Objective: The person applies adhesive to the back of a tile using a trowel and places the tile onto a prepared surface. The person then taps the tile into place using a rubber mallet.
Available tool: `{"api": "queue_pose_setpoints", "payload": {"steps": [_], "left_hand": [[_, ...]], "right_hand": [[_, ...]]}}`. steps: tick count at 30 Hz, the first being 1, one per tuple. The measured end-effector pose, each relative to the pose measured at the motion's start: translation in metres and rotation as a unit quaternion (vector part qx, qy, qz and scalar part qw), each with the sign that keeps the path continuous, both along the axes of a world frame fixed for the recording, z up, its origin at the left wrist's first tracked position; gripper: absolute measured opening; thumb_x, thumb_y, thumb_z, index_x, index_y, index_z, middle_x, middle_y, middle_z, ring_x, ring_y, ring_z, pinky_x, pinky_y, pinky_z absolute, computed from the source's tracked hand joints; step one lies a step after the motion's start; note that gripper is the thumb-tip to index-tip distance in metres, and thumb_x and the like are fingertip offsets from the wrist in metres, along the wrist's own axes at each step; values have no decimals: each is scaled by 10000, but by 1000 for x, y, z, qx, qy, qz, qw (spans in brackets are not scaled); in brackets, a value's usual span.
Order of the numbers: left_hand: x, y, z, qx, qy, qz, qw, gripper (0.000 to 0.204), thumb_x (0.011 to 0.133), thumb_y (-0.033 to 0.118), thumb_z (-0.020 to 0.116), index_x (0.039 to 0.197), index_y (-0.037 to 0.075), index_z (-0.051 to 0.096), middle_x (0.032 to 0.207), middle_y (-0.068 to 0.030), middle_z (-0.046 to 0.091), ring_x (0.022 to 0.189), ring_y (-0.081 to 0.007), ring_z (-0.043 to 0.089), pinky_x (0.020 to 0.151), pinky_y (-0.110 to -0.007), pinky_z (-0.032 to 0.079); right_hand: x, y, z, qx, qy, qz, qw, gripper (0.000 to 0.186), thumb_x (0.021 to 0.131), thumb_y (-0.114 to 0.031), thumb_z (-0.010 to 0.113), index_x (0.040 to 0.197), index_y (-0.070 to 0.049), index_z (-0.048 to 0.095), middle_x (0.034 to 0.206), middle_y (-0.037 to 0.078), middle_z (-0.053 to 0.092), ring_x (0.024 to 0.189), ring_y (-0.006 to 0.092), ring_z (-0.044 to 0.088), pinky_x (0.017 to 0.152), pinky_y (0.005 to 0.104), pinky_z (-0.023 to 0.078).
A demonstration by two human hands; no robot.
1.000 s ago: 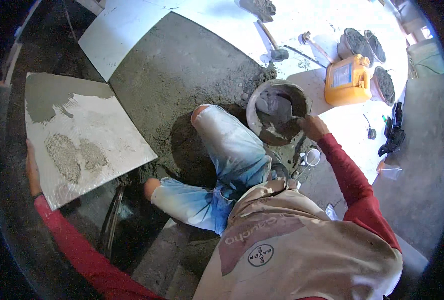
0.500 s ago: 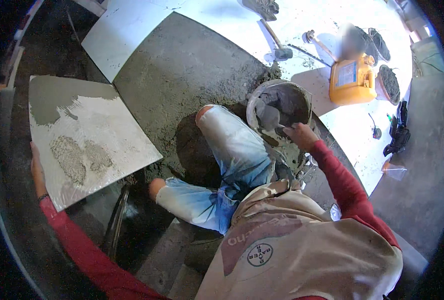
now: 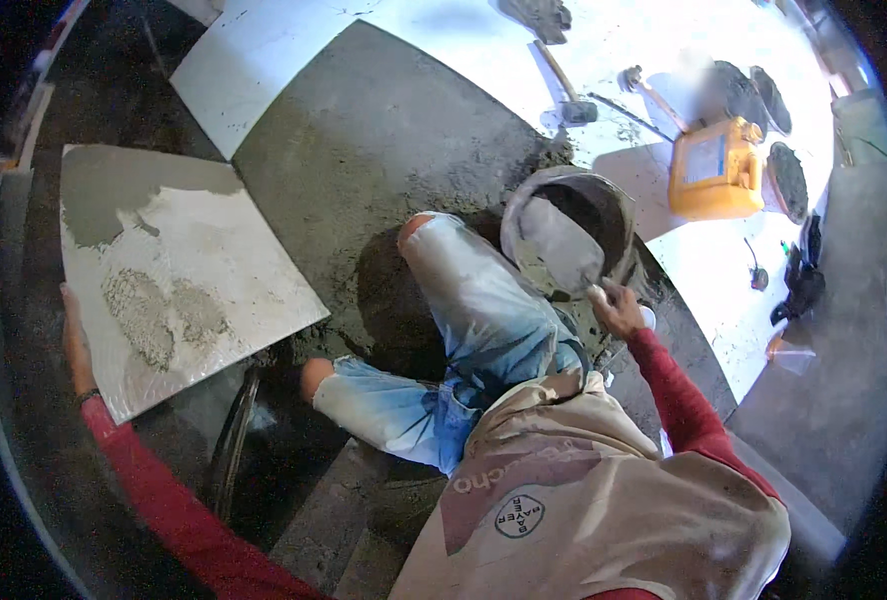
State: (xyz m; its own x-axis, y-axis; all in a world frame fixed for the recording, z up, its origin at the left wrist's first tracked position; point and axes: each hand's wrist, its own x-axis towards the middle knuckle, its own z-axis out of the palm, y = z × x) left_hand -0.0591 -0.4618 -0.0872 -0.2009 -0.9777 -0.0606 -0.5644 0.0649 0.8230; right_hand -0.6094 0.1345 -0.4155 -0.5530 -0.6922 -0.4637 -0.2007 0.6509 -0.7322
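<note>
A square tile (image 3: 224, 235) is held tilted at the left, its pale ribbed back facing up. Grey mortar (image 3: 99, 195) is spread over its far corner, and two rough clumps of it lie lower down. My left hand (image 3: 77, 345) grips the tile's left edge, its fingers partly hidden behind it. On the right, my right hand (image 3: 619, 308) is closed round the handle of a trowel (image 3: 561, 243). The trowel's broad grey blade is at the mouth of a bucket (image 3: 619, 205), which has wet mortar inside and smeared on its rim.
Mortar-covered floor (image 3: 364, 110) lies ahead of my knees. White laid tiles (image 3: 654, 30) at the far right carry a mallet (image 3: 577, 110), a hammer (image 3: 654, 95), a yellow jerrycan (image 3: 709, 175) and a small mortar-filled container (image 3: 789, 180). A dark bar (image 3: 234, 440) is below the tile.
My right hand has drawn back toward me, and the trowel blade has come up from inside the bucket, showing broad and flat. The left hand and the tile stay nearly where they were.
</note>
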Motion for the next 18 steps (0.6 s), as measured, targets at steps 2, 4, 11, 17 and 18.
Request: {"api": "queue_pose_setpoints", "payload": {"steps": [2, 4, 11, 17, 18], "left_hand": [[-7, 17, -2, 21, 4, 8, 1000, 677, 960, 476, 424, 1359, -67, 368, 1389, -101, 407, 1244, -163, 396, 1059, -281, 272], [-47, 32, -3, 53, 22, 13, 998, 674, 960, 473, 427, 1356, -69, 373, 1386, -100, 411, 1242, -161, 399, 1057, -279, 275], [-29, 36, 10, -23, -64, 80, 994, 685, 944, 498, 455, 1319, -75, 431, 1325, -95, 472, 1181, -149, 444, 1020, -268, 312], [-59, 57, 8, -64, -108, 104, 987, 638, 958, 463, 450, 1309, -70, 449, 1291, -91, 495, 1179, -154, 438, 1024, -272, 313], [-51, 57, 14, -72, -118, 106, 985, 638, 958, 463, 450, 1309, -70, 449, 1291, -91, 495, 1179, -154, 438, 1024, -272, 313]], "right_hand": [[10, -9, 10, -17, 32, 12, 999, 397, 838, -385, 627, 806, 6, 568, 579, 62, 515, 532, 126, 481, 512, 329, 401], [2, -11, -2, -36, 42, 44, 997, 336, 831, -329, 633, 793, 2, 586, 558, 36, 517, 493, 101, 470, 478, 298, 387], [75, -240, 27, -261, -1, 146, 954, 342, 846, -269, 576, 1070, -11, 574, 715, 123, 610, 630, 243, 594, 604, 352, 458], [146, -445, -49, -176, -83, 216, 957, 448, 851, -367, 531, 1111, -5, 567, 871, 250, 635, 832, 402, 625, 764, 460, 484], [162, -474, -68, -190, -94, 212, 954, 446, 850, -371, 523, 1111, -13, 572, 886, 251, 637, 853, 410, 621, 788, 471, 487]]}}
